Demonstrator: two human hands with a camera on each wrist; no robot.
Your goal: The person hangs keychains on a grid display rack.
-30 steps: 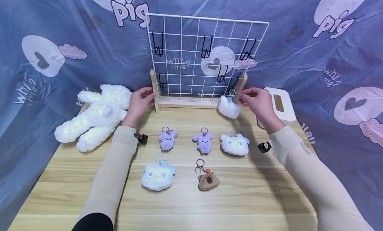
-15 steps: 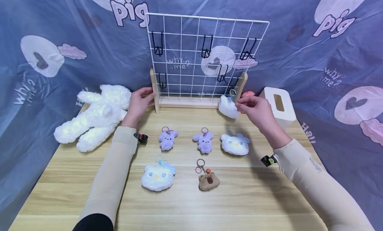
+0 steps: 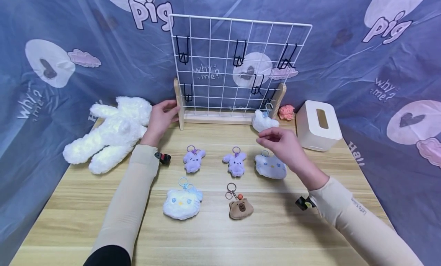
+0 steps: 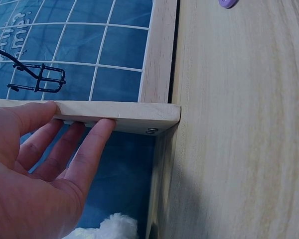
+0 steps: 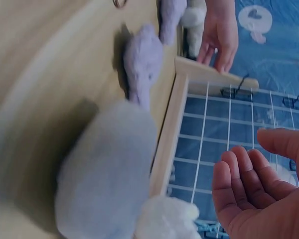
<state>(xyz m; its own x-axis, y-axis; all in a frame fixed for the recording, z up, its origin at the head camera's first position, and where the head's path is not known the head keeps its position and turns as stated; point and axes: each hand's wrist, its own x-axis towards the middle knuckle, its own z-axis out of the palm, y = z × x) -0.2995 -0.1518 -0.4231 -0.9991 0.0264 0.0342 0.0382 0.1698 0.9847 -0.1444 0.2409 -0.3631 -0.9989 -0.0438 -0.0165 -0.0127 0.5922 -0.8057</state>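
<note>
My left hand point(image 3: 162, 118) pinches the left wooden upright point(image 4: 124, 110) of the white grid rack point(image 3: 224, 71), thumb and fingertips on its edge. A white plush point(image 3: 263, 121) with a blue ring hangs at the rack's lower right hook. In front of it, my right hand point(image 3: 283, 143) hovers above a white cat plush point(image 3: 270, 167), partly covering it; in the right wrist view this hand point(image 5: 264, 191) holds nothing, its fingers loosely bent. Two purple plush keychains point(image 3: 193, 161) point(image 3: 236, 165), another white cat plush point(image 3: 182, 204) and a brown bear-like plush point(image 3: 241, 209) lie on the table.
Several black hooks point(image 3: 239, 59) hang on the grid. A large white plush point(image 3: 118, 130) lies at the left. To the rack's right are a coral fluffy item point(image 3: 286, 112) and a white tissue box point(image 3: 315, 137). Patterned cloth point(image 3: 344, 74) stands behind.
My right hand has come away from the rack's right upright and the hanging plush, moving toward me over the cat plush, uncovering the coral item. The left hand stays in place.
</note>
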